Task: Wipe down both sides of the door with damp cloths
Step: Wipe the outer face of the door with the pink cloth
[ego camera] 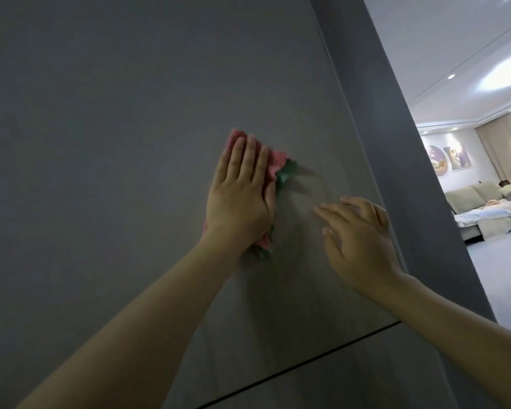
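Note:
A grey-brown door fills most of the view, with a thin dark groove running across its lower part. My left hand lies flat on a pink and green cloth, pressing it against the door's face near the middle. Cloth edges stick out above the fingers, to the right of the hand and below the wrist. My right hand is to the right, fingers spread and slightly curled, resting at the door's right edge with nothing in it.
A dark grey door frame runs down right of the door. Beyond it is a lit living room with a pale sofa, wall pictures and a light floor.

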Demonstrator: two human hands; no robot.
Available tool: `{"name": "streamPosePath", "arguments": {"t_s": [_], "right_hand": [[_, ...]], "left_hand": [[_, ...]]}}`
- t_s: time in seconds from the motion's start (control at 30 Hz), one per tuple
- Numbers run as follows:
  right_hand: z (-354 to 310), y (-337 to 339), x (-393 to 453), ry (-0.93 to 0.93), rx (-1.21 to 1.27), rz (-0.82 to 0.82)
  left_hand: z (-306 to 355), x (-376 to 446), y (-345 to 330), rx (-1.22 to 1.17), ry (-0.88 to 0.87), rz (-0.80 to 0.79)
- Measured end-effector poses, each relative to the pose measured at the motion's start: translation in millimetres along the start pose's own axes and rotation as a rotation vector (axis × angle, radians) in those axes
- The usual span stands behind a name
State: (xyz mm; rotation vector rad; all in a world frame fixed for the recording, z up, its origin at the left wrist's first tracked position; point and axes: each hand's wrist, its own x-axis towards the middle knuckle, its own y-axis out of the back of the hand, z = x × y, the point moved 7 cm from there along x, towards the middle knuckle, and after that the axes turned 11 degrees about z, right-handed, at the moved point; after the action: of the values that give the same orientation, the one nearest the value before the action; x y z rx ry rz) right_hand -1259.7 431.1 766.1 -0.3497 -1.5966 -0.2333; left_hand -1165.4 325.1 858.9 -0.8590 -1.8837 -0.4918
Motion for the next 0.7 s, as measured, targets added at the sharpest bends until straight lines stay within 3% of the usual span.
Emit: {"name": "streamPosePath", "arguments": {"t_s": [0.1,0.17,0.23,0.37,0.53,0.7], "right_hand": [[7,-5,-5,0.009,0.011,-0.094],[11,-7,-8,0.032,0.003,-0.133],[13,-11,-10,0.051,0.001,-0.175],[14,-17,-20,0.05,0.027,-0.259],[30,-1,-28,-0.016,-0.025,-0.133],[52,-2,-44,-0.086,-0.055,-0.124]], "left_hand": [[26,-40,1,-0.032,-0.239,-0.047],[22,-39,0,-0.041,-0.301,-0.052],[15,-9,-2,-0.043,-0.249,-0.036],[14,43,-15,0.009,0.02,-0.024],[42,-7,-13,-0.024,-0.227,-0.042],[48,41,-24,-0.034,-0.13,-0.044]]}}
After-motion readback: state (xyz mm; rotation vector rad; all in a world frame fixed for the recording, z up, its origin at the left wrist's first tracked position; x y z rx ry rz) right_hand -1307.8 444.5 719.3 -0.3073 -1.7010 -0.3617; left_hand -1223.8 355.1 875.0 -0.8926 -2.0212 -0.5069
